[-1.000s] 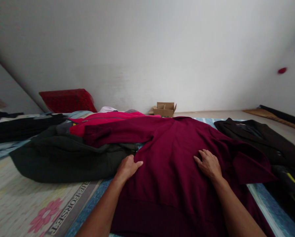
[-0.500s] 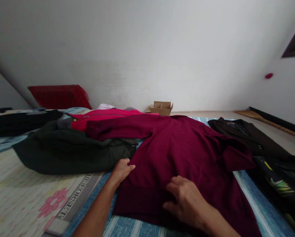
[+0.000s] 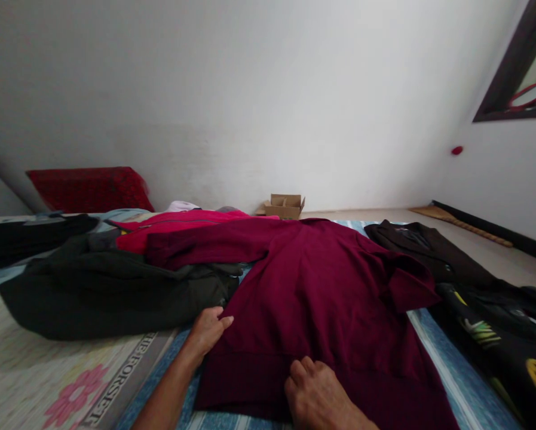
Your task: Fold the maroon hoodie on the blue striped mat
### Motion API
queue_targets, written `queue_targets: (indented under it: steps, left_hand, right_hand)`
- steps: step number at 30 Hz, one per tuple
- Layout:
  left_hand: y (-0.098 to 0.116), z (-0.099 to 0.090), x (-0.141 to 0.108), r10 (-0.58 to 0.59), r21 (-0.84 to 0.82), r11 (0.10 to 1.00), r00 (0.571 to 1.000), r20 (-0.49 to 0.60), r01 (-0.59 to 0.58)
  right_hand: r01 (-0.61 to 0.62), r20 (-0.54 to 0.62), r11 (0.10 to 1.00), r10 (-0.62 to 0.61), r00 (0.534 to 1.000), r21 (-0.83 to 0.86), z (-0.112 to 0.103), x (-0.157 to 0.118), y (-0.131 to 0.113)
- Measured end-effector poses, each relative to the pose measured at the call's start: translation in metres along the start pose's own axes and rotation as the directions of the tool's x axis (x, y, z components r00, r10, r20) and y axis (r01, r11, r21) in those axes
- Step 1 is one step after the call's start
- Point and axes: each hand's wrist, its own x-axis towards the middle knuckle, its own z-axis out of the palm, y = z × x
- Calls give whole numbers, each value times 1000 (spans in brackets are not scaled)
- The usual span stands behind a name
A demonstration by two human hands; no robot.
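Note:
A maroon long-sleeved top (image 3: 312, 286) lies spread out, its hem nearest me. At its left edge, my left hand (image 3: 208, 331) pinches the cloth between thumb and fingers. My right hand (image 3: 315, 388) rests on the hem band near the middle, its fingers curled down and closed on the fabric; the fingertips are hidden. The top's left sleeve lies across a pink garment (image 3: 178, 222) and a dark green garment (image 3: 110, 292). Its right sleeve is folded back toward the body.
Right of the top lie a dark brown garment (image 3: 429, 251) and a black printed one (image 3: 496, 334). Black clothing (image 3: 34, 236) is at the far left. By the wall stand an open cardboard box (image 3: 285, 206) and a red covered object (image 3: 91, 188). Blue striped cloth (image 3: 456, 358) lies beneath.
My right hand has come down onto the hem, and its fingers have closed on the cloth. My left hand stays at the left edge. The view has turned a little right and upward.

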Motion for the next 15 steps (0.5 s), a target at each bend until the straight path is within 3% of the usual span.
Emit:
queue_targets:
  steps: [5,10,15]
  left_hand:
    - [5,-3,-4,1,-23,1000,999,36,0]
    - [-1,-4,-2,14,-68,998,996,87,-8]
    - [-9,-4,5,38,166,985,995,88,-52]
  right_hand:
    - [-25,23,1000,25,999,0,6,5,-1]
    - [-6,31,997,3,1000,74,-15,6,2]
    - [32,66,996,-37,997,86,-16,5,8]
